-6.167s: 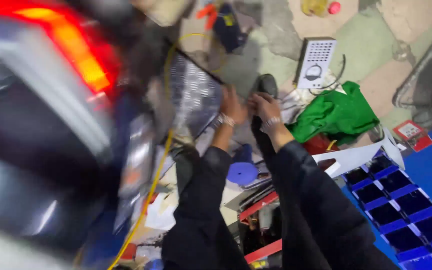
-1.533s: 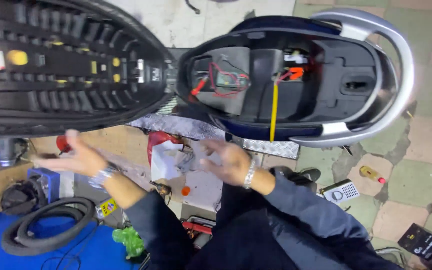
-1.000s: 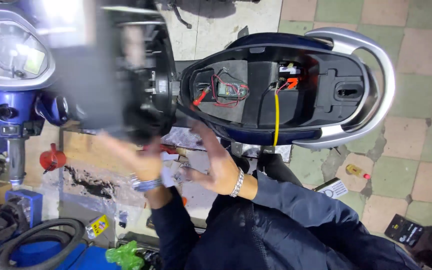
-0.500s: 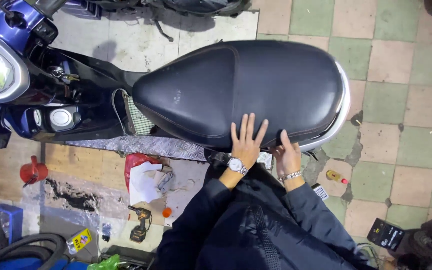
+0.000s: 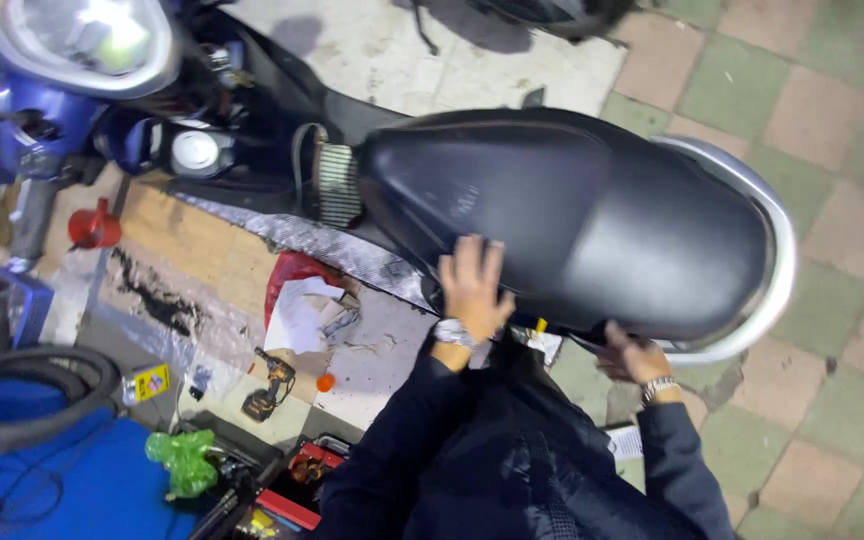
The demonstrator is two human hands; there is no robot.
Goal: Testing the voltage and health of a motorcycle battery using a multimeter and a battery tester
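Directly ahead of the person, the closed black scooter seat (image 5: 572, 220) lay lengthwise left to right; the left hand (image 5: 474, 285) pressed flat, fingers spread, while the right hand (image 5: 634, 352) curled beneath its near edge.

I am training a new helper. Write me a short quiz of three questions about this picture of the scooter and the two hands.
1. True or false: the scooter seat is closed.
2. Which hand lies flat on top of the seat? A) left hand B) right hand C) neither
3. Fill in: the right hand is at the seat's lower edge, near the silver ______ that runs around the rear.

Key
1. True: the black seat is down and covers the compartment.
2. A: the left hand rests on the seat with its fingers spread.
3. Grab rail.
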